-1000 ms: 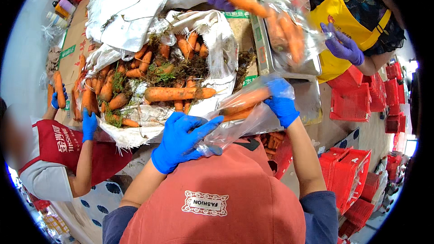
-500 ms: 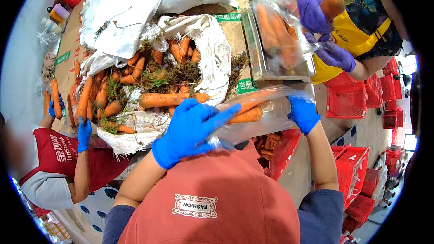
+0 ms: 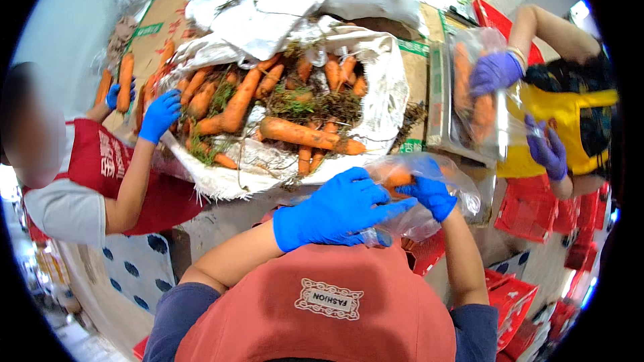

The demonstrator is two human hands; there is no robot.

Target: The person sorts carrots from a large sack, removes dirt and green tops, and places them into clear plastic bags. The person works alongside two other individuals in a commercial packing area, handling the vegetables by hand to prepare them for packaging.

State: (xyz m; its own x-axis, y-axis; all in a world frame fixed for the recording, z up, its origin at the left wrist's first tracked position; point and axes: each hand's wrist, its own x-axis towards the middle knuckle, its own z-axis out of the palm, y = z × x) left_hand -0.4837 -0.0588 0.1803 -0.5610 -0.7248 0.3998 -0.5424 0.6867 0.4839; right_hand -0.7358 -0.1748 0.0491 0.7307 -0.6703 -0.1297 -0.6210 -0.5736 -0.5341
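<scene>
My left hand, in a blue glove, grips the near side of a clear plastic bag, its index finger stretched out to the right. On the bag's right side my right hand, also blue-gloved, has its fingers curled in at the plastic. Between the two hands the orange end of a carrot shows through the film; the rest of the bag's contents is hidden. Just beyond my left hand a large carrot lies on a heap of soil-flecked carrots and leafy tops in an opened white woven sack.
At left, a co-worker's blue-gloved hand reaches to the sack's edge. Across at right, another person's purple-gloved hand rests on bagged carrots on a scale. Red crates stand on the floor at right.
My right hand has come in toward my left, and the bag is bunched rather than stretched out. The view has shifted left. The person at right has lowered a hand onto the bagged carrots.
</scene>
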